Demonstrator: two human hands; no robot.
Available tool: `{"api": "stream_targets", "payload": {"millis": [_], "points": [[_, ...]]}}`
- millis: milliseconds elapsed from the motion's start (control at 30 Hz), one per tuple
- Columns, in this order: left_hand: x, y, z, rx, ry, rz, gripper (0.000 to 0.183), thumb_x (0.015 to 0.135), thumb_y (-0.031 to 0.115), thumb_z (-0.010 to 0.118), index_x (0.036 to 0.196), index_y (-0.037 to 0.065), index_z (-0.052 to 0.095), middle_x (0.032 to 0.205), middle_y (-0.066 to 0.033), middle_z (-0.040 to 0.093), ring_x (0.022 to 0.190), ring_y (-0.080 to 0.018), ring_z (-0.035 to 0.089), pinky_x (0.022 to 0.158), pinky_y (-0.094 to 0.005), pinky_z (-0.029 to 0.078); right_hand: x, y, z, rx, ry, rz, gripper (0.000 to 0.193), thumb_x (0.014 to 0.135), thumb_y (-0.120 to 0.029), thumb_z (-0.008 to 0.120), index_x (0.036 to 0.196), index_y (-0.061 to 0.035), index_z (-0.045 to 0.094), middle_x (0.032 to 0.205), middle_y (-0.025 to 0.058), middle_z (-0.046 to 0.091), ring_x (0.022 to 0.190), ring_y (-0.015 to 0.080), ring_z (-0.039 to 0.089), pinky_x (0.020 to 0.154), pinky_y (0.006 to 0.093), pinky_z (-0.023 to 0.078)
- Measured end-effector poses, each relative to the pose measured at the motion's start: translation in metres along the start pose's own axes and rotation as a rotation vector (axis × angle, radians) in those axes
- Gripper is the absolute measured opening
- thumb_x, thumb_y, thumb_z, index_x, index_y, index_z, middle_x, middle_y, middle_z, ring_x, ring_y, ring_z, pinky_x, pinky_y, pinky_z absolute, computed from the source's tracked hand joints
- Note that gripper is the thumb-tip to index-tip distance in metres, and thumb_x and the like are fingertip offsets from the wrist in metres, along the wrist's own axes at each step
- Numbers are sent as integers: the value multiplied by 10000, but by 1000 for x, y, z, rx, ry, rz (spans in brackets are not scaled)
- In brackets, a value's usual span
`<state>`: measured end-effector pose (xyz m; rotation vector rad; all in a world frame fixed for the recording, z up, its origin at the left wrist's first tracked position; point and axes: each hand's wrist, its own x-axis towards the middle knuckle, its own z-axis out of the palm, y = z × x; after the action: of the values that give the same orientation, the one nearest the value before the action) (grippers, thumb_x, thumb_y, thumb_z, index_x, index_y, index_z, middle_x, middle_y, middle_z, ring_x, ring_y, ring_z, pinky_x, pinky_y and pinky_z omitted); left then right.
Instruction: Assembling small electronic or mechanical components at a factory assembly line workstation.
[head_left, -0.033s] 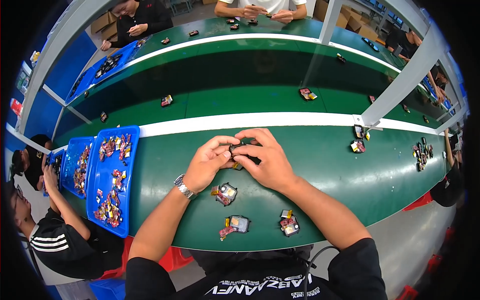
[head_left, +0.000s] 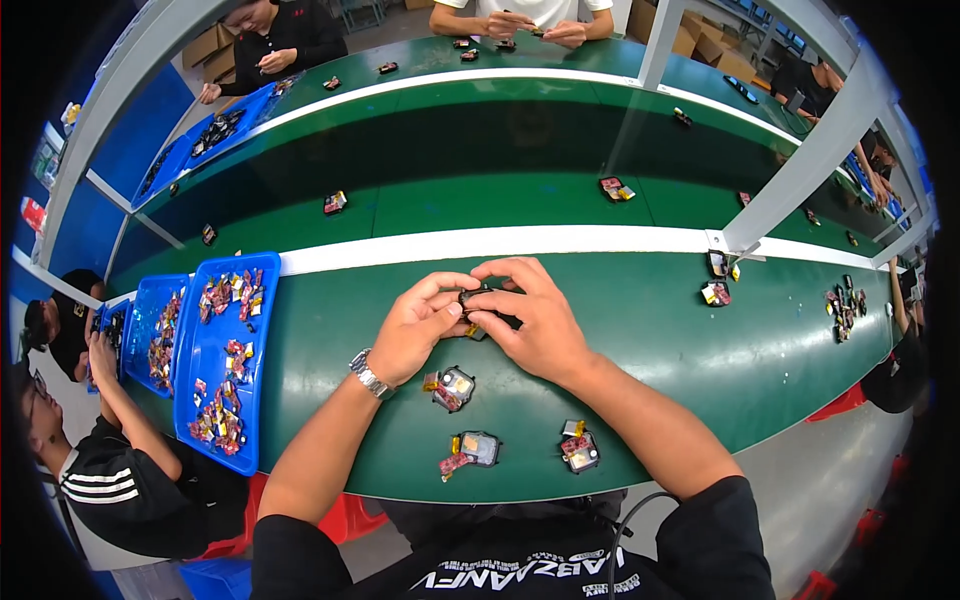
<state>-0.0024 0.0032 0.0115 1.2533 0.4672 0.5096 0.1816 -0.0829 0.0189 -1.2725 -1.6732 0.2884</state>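
Above the green table, my left hand (head_left: 418, 322) and my right hand (head_left: 532, 320) come together with curled fingers around a small black casing (head_left: 478, 294). Most of the casing is hidden by the fingers. A yellow-wrapped part (head_left: 477, 332) shows just below them. Closer to me lie three opened casings with red circuit boards and yellow-taped pieces attached: one just below the hands (head_left: 455, 388), one near the front edge (head_left: 480, 448), and one to its right (head_left: 580, 450).
A blue tray (head_left: 262, 360) of red boards stands at left, beside another blue tray (head_left: 150, 290). More casings (head_left: 716, 293) and a dark pile (head_left: 846, 308) lie at right. Beyond a white rail (head_left: 450, 243), casings rest on a green belt (head_left: 480, 195). A grey post (head_left: 815, 150) rises at right. Co-workers sit around.
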Motion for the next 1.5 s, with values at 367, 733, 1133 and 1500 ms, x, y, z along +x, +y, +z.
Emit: {"api": "stream_targets", "payload": {"millis": [367, 733, 1133, 1500], "points": [[1, -2, 2, 29, 34, 7, 293, 1006, 105, 520, 1286, 30, 479, 1271, -175, 617, 1133, -201, 626, 940, -338, 529, 4, -9, -3, -119, 42, -105, 160, 741, -20, 738, 897, -52, 717, 1136, 81, 605, 1103, 275, 563, 844, 366, 527], [1, -1, 3, 16, 32, 6, 291, 1003, 96, 522, 1283, 27, 482, 1277, -180, 614, 1118, -191, 632, 928, -327, 537, 2, -7, -2, -209, 47, -195, 176, 707, -14, 742, 876, -41, 700, 1132, 89, 599, 1125, 270, 558, 861, 379, 516], [0, -1, 1, 5, 29, 3, 300, 1003, 94, 512, 1298, 44, 502, 1174, -85, 662, 1060, -115, 622, 878, -266, 515, -1, -8, 3, -27, 67, -35, 169, 748, 12, 725, 910, -31, 732, 1150, 85, 600, 1129, 272, 555, 822, 349, 550], [0, -1, 4, 30, 46, 0, 300, 1001, 82, 515, 1297, 30, 500, 1205, -107, 650, 1086, -134, 622, 899, -271, 520, -3, -6, 4, 77, 45, 72, 186, 793, -29, 734, 968, -88, 754, 1218, 63, 617, 1160, 266, 542, 896, 357, 521]]}}
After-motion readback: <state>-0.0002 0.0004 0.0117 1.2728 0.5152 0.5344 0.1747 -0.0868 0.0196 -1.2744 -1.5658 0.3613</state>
